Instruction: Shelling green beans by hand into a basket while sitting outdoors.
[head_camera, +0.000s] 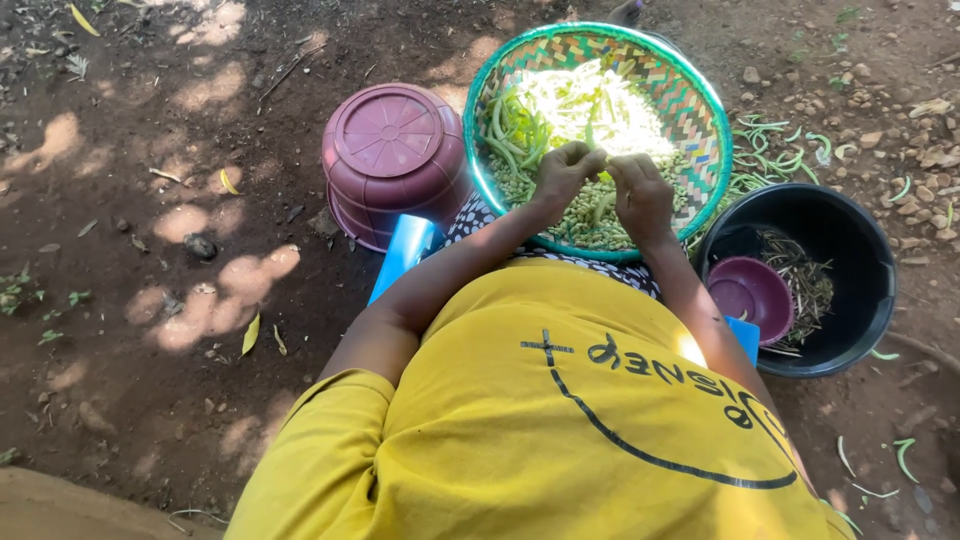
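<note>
A woven basket sits upper centre, pods in it; an upturned bowl lies left; a tub lower right holds a small bowl.

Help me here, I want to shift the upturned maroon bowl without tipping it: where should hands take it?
The upturned maroon bowl sits rim-down on the dirt, its flat ribbed base facing up. Probably best to come from above and clasp its rounded side walls with two hands on opposite sides, near the flared rim at the ground, where the lip gives purchase.

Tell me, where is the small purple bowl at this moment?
In the head view, the small purple bowl sits inside the black tub on the person's right, beside the woven basket.
</note>
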